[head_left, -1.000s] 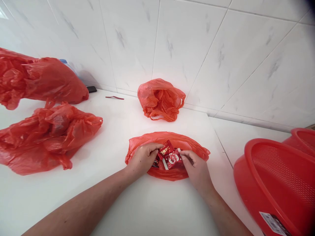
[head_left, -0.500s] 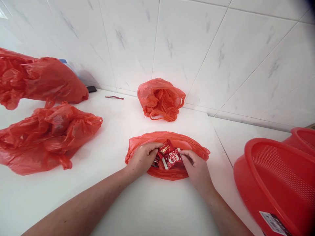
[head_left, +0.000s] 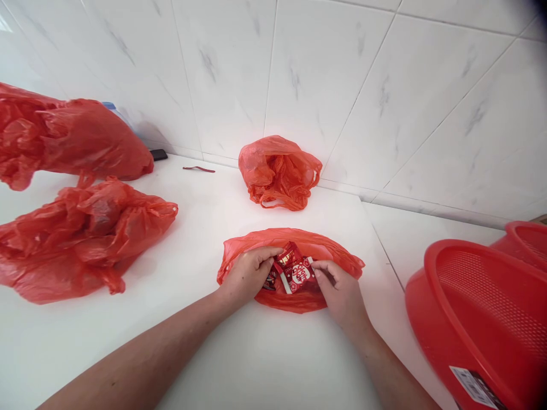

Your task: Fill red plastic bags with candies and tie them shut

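Note:
A red plastic bag (head_left: 333,255) lies open on the white counter in front of me, with small red wrapped packets (head_left: 296,270) in its mouth. My left hand (head_left: 248,273) has its fingers curled and pinched on the left side of the packets and the bag's edge. My right hand (head_left: 339,293) is also closed, its fingertips gripping the right edge of the red-and-white packet. Both forearms reach in from the bottom of the view.
A crumpled red bag (head_left: 277,171) sits against the tiled wall behind. Two fuller red bags (head_left: 81,239) (head_left: 68,136) lie at the left. Red plastic baskets (head_left: 482,319) stand at the right edge. A dark phone (head_left: 159,154) and a thin red strip (head_left: 199,169) lie near the wall.
Almost nothing has moved; both hands stay on the packets, with only a slight shift of the fingers.

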The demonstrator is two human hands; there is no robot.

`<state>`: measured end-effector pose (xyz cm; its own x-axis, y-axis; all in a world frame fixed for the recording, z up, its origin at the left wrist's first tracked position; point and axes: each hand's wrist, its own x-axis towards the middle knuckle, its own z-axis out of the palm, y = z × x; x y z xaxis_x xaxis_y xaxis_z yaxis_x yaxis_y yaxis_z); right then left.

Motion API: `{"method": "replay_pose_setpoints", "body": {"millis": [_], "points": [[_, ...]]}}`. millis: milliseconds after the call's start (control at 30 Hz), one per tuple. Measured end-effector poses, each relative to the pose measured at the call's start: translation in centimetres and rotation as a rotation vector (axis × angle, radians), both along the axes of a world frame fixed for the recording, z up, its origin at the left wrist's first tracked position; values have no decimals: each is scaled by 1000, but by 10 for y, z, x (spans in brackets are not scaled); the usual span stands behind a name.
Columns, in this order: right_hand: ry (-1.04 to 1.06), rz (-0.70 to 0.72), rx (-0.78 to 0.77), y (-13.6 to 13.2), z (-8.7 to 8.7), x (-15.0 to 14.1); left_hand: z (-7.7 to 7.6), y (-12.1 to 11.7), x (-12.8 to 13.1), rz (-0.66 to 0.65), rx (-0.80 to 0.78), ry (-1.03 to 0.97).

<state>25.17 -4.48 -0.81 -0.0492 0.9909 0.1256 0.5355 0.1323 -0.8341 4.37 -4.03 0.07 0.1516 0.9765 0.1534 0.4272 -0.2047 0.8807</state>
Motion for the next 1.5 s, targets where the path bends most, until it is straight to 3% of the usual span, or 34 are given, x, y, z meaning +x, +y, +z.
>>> {"method": "replay_pose_setpoints", "body": {"millis": [600, 1233, 1500], "points": [[-14, 1, -27, 0, 0, 0, -3, 0, 0, 12, -3, 27], [-11, 2, -25, 1, -1, 0, -7, 0, -2, 38, -131, -106], [-14, 5, -22, 1, -1, 1, -4, 1, -1, 47, -101, -85]]}}
